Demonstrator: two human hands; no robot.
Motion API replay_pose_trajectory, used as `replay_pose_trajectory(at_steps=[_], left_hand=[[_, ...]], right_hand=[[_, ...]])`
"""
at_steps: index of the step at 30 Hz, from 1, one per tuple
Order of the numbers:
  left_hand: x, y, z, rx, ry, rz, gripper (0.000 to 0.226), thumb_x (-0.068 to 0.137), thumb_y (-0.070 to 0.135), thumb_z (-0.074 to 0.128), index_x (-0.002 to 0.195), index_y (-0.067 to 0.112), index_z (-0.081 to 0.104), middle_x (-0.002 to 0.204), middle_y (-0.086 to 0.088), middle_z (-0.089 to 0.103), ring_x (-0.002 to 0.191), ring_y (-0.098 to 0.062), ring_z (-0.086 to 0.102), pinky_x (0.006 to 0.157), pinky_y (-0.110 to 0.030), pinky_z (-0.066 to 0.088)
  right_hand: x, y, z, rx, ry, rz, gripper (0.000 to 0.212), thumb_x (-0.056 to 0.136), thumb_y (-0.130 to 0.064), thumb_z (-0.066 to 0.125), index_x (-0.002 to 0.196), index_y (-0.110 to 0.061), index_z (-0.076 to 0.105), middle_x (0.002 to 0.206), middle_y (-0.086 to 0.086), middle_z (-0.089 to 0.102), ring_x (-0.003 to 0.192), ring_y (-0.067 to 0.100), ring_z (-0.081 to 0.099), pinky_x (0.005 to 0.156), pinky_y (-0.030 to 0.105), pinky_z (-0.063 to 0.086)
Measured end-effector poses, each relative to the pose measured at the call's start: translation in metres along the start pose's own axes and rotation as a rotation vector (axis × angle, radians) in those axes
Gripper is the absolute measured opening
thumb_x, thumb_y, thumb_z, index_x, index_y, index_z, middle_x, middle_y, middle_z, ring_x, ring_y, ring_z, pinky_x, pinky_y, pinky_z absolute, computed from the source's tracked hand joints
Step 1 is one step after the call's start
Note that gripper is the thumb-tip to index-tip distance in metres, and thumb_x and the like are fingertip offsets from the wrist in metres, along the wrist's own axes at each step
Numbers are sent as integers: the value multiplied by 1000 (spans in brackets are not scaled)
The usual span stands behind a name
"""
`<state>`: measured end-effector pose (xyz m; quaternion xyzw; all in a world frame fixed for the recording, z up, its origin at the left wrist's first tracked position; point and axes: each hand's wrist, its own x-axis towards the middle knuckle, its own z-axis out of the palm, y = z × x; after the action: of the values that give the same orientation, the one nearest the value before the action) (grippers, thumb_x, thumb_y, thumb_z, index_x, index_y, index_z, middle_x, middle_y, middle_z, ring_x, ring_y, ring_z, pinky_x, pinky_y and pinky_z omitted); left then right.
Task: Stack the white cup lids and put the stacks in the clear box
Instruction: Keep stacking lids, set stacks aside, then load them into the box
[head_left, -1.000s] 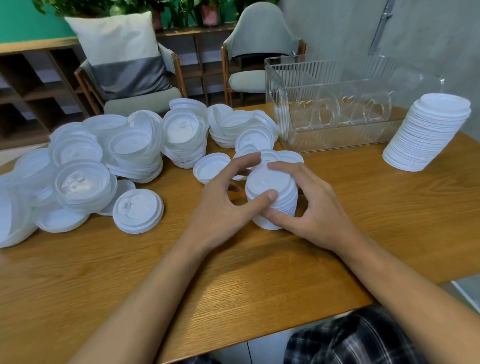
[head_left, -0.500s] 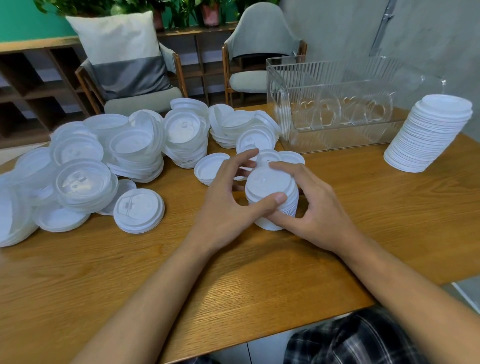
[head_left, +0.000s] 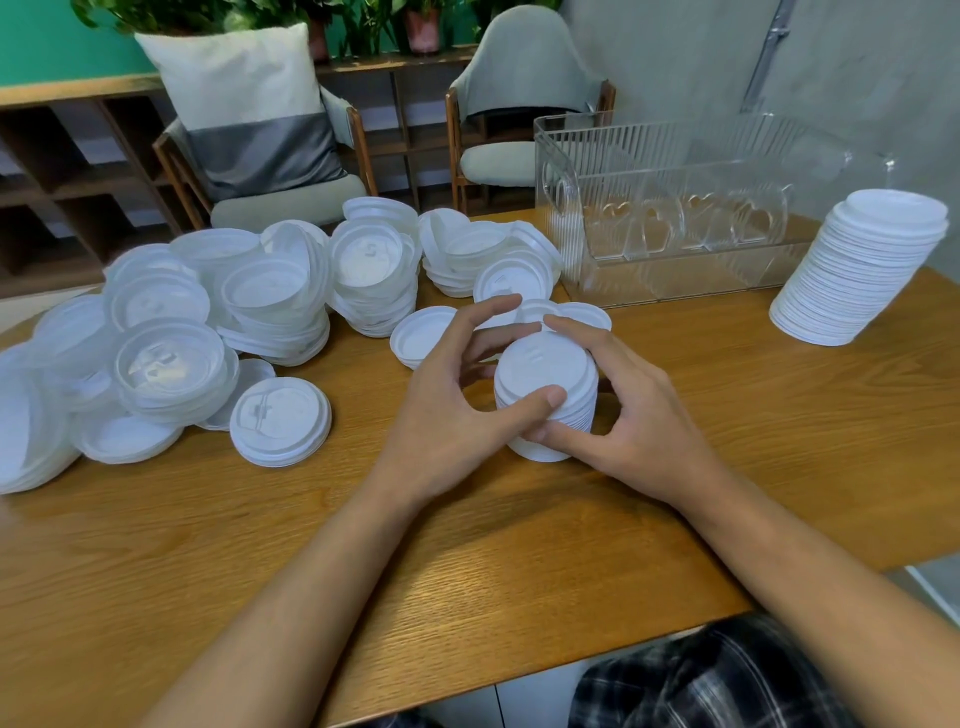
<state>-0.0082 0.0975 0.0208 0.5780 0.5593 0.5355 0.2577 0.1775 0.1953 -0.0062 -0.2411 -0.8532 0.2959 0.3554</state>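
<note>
Lid stack (head_left: 545, 395) clasped between both hands' grip.

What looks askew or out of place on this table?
The tall lid stack right of the clear box leans rightward at its top. The lid heaps on the left lie jumbled and tilted. The small stack in the left hand and right hand looks fairly straight.

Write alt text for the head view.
The left hand and right hand grip a short stack of white cup lids on a wooden table. Loose lids pile at left; a clear box and tall stack stand right.
</note>
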Motion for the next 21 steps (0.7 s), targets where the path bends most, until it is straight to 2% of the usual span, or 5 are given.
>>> replay_pose_trajectory(at_steps=[6,12,16,18,21], left_hand=[[-1,1,5,13,62,25,74,78,24,92,142,25,54,127,11,72,126,-6,63,105,-29,52],[-1,-3,6,75,34,21,75,79,29,92,143,27,53,129,15,70,129,-5,61,106,-36,51],[-1,0,4,118,-6,20,78,79,40,89,146,30,50,131,17,69,130,-1,59,108,-30,49],[0,-1,-3,90,10,24,67,85,45,83,144,31,52,130,15,71,129,-3,60,108,-31,48],[5,-8,-20,100,226,39,33,99,39,68,129,26,66,119,12,75,119,-6,67,100,-30,52]], right_hand=[[0,-1,0,-18,-5,-44,86,78,-52,84,152,-22,51,144,-11,58,137,-1,49,109,15,38],[0,0,0,1,-2,-28,93,76,-51,85,156,-21,47,146,-11,58,139,0,49,112,20,41],[0,0,0,-7,0,-40,94,76,-49,87,156,-19,47,146,-10,59,139,2,50,111,19,41],[0,0,1,-15,14,-39,93,76,-51,87,155,-20,49,146,-11,58,138,2,51,111,22,43],[-1,0,2,-30,25,-13,93,76,-56,85,155,-23,49,146,-14,57,137,0,50,107,24,47]])
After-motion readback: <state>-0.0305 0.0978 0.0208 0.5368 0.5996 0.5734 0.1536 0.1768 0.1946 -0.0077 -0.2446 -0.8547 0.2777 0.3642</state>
